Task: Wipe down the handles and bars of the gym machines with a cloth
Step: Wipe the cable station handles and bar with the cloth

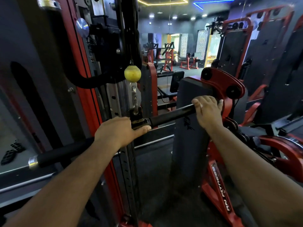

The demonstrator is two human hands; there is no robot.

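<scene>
The left hand [117, 131] grips the middle of the straight cable bar [170, 115] beside its swivel clip [135, 111], apparently to steady it, while the right hand [208, 108] wraps the far right end; no cloth is visible.

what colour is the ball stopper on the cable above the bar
The ball stopper is yellow-green, best seen in the head view, hanging just above the clip.

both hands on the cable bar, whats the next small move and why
Probably slide the right hand inward along the bar toward the left hand, which grips near the centre clip. No cloth is clearly visible, so whether it is wiping is uncertain.
</scene>
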